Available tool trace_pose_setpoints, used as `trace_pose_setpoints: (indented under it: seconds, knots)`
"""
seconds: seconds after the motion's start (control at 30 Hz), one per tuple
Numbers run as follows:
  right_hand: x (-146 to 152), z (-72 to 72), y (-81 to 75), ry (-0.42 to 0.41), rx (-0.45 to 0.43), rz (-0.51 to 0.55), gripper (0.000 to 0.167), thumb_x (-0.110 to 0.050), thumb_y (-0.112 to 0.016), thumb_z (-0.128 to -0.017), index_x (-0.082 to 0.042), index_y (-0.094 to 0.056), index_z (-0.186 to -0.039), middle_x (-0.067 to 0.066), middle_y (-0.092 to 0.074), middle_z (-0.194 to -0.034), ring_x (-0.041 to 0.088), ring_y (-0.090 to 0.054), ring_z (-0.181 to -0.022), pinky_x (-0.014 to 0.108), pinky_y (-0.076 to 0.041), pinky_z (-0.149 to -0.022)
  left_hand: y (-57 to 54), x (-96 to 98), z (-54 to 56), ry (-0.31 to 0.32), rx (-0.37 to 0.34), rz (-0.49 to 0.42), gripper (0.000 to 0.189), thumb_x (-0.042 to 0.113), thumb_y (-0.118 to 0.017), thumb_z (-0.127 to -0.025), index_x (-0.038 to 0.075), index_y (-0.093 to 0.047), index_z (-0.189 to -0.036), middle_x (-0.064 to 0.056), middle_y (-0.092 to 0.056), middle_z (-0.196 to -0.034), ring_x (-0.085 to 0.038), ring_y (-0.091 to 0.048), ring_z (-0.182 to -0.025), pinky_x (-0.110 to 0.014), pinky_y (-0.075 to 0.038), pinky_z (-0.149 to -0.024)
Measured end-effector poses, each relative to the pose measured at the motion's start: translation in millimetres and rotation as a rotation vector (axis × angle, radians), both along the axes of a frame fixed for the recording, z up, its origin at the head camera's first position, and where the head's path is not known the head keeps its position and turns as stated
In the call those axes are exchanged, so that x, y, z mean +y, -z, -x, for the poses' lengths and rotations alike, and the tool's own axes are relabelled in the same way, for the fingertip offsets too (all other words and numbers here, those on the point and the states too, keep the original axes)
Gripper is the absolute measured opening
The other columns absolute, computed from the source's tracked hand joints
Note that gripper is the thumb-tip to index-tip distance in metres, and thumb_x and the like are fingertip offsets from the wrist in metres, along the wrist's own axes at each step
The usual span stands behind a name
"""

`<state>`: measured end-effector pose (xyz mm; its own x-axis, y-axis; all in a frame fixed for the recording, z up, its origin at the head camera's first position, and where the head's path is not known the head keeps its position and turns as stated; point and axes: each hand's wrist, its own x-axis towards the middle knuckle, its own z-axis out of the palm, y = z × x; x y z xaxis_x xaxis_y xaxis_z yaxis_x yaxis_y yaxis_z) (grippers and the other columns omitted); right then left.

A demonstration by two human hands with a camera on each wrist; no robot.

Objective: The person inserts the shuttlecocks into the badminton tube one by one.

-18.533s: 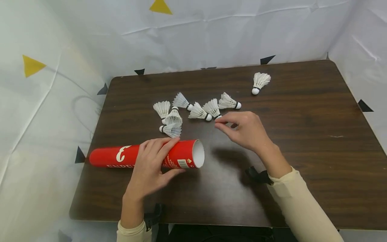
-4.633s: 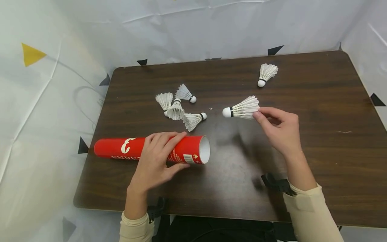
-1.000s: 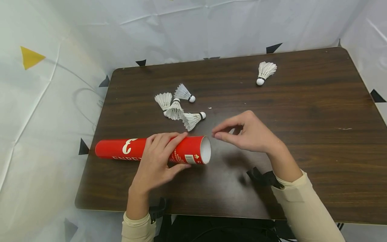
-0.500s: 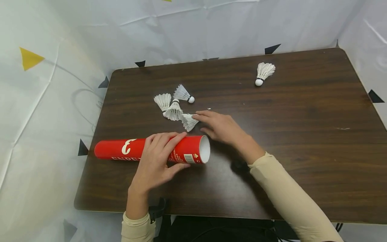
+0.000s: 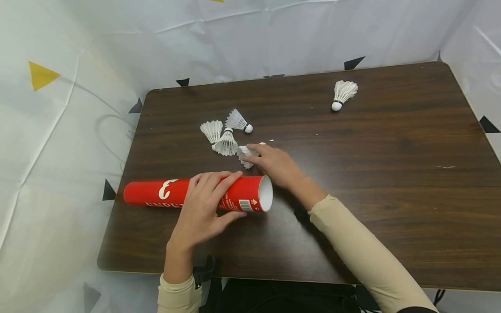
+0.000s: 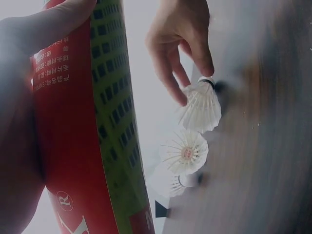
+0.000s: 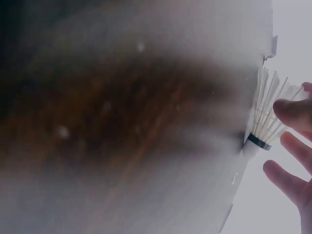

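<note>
My left hand (image 5: 203, 208) grips a red shuttlecock tube (image 5: 156, 191) lying on its side, thumb and fingers around it near the right end. The tube's round mouth (image 5: 266, 193) faces right, and its inside is mostly hidden. Just behind that end, my right hand (image 5: 275, 163) reaches over a white feather shuttlecock (image 5: 245, 161) and holds it by the skirt with thumb and fingers. In the left wrist view the shuttlecock (image 6: 201, 112) shows its dark collar beside one fingertip. The right wrist view shows thumb and fingers around the skirt (image 7: 265, 109), the cork poking out below.
To the left of the right hand three shuttlecocks lie close together: one on the left (image 5: 212, 130), one in the middle (image 5: 227, 142), one behind (image 5: 238, 120). Another shuttlecock (image 5: 344, 92) lies at the back right of the brown table (image 5: 391, 174). White sheeting (image 5: 250, 39) surrounds the table.
The right hand has moved left from beside the tube mouth onto the nearest shuttlecock, which has shifted slightly. The shuttlecock it held 4.6 s ago is out of sight. Fewer lie on the table than at first.
</note>
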<state>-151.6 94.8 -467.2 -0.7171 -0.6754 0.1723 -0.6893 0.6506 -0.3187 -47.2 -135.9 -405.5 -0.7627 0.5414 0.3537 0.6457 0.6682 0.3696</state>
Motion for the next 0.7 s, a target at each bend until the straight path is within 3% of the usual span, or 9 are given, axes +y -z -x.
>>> trace_pose_setpoints:
  seconds: [0.37, 0.57, 0.7]
  knots:
    - [17, -3.0, -5.2, 0.122, 0.289, 0.063, 0.029, 0.002, -0.062, -0.088, -0.013, -0.074, -0.111, 0.009, -0.065, -0.12, 0.024, -0.064, -0.107, 0.04, -0.056, -0.076, -1.0, 0.6, 0.2, -0.002, -0.001, -0.002, 0.089, 0.044, -0.086, -0.07, 0.023, -0.046, -0.146, -0.001, -0.055, -0.133, -0.021, -0.049, -0.118, -0.048, -0.031, -0.103]
    - [32, -5.3, -18.2, 0.21, 0.321, 0.123, 0.019, -0.007, -0.071, -0.088, -0.015, -0.077, -0.104, 0.007, -0.069, -0.11, 0.023, -0.066, -0.096, 0.039, -0.056, -0.065, -0.5, 0.9, 0.7, -0.001, 0.003, 0.0, 0.089, 0.045, -0.086, -0.07, 0.023, -0.046, -0.146, -0.001, -0.055, -0.132, -0.021, -0.049, -0.118, -0.048, -0.031, -0.103]
    - [46, -10.6, -30.7, 0.232, 0.331, 0.162, 0.018, -0.011, -0.076, -0.086, -0.015, -0.078, -0.103, 0.009, -0.067, -0.113, 0.025, -0.064, -0.101, 0.038, -0.055, -0.06, -0.7, 0.6, 0.4, -0.001, -0.003, -0.005, 0.089, 0.044, -0.086, -0.07, 0.023, -0.046, -0.146, -0.001, -0.055, -0.132, -0.021, -0.049, -0.118, -0.048, -0.031, -0.103]
